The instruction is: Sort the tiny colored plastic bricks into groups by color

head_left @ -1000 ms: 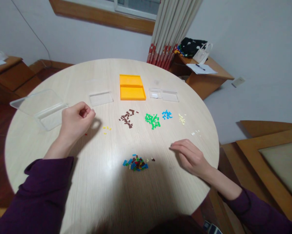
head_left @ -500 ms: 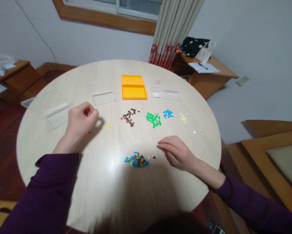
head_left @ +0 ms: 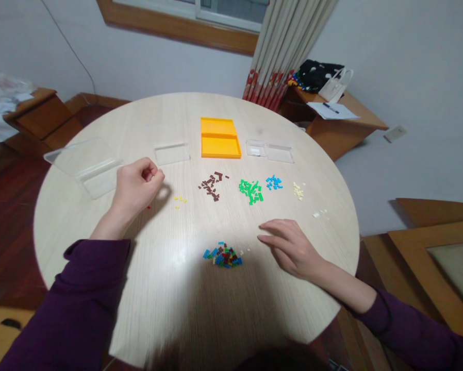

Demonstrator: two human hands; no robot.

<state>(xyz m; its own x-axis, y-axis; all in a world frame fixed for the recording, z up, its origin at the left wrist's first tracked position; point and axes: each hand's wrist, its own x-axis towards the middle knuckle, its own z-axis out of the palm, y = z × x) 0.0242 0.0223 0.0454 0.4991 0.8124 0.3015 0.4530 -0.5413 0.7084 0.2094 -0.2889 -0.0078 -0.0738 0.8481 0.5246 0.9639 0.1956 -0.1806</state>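
My left hand [head_left: 141, 185] is raised over the left of the table with its fingers curled into a pinch. Whatever it may hold is hidden. Close beside it are a tiny red brick [head_left: 149, 207] and several small yellow bricks [head_left: 177, 199]. My right hand [head_left: 289, 245] hovers palm down at the right, thumb and fingers apart, with nothing visible between them. To its left lies a mixed pile of small toy bricks [head_left: 224, 256]. Farther back are sorted groups of brown bricks [head_left: 212, 186], green bricks [head_left: 250, 191], blue bricks [head_left: 274, 182] and cream bricks [head_left: 298, 191].
An open orange case [head_left: 220, 146] stands at the back of the round table [head_left: 169, 309]. Clear plastic boxes [head_left: 172, 153] flank it, with a large lidded one [head_left: 98, 180] behind my left hand. A few white bricks [head_left: 319, 214] lie far right.
The view has shifted slightly, so the table appears farther right. My right hand's thumb and fingers have spread apart. My left hand keeps its pinch in nearly the same spot.
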